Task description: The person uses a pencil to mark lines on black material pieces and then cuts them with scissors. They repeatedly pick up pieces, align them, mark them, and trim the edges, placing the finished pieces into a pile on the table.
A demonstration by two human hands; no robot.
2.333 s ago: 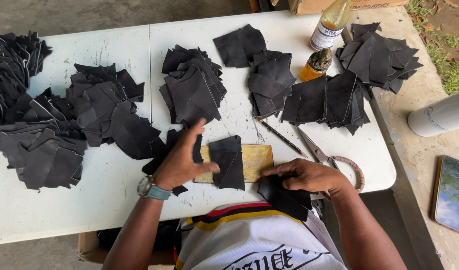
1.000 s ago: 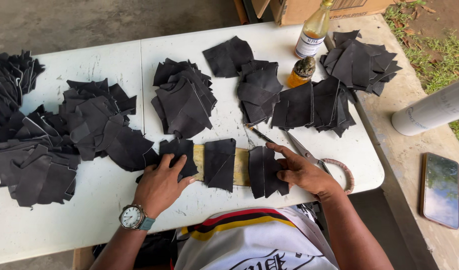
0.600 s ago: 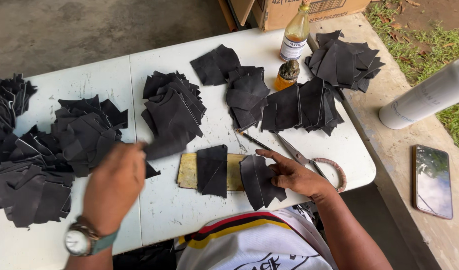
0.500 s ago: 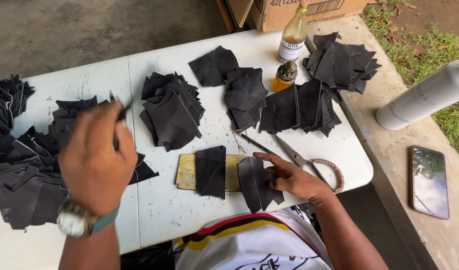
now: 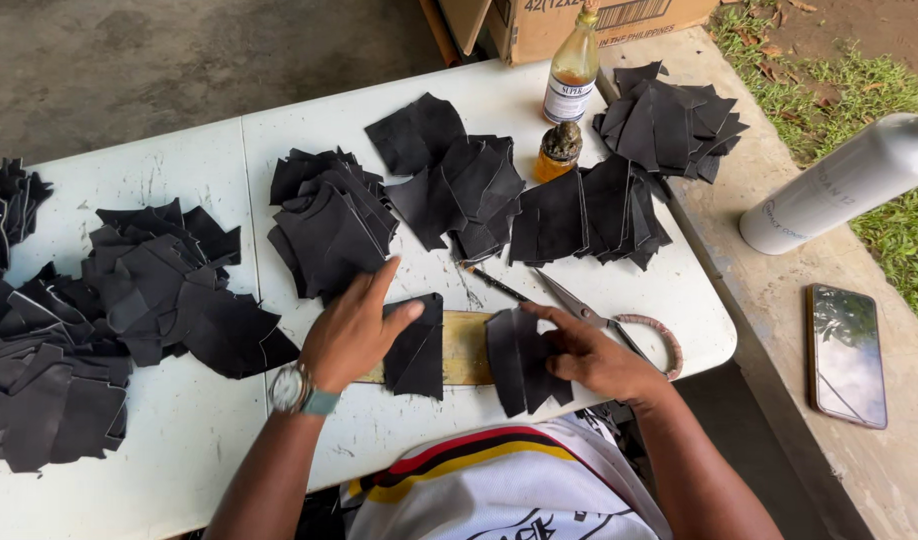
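A heap of black cut pieces (image 5: 99,320) covers the left of the white worktop (image 5: 179,170); the left hand (image 5: 354,330) lies flat, fingers spread, on a black leather piece (image 5: 417,350) over the near wooden board (image 5: 466,348); the right hand (image 5: 594,355), fingers loosely curled, presses a second leather piece (image 5: 519,360) on the board's right end; scissors (image 5: 609,322) lie just right; far stacks (image 5: 669,120) flank a glass bottle (image 5: 572,75).
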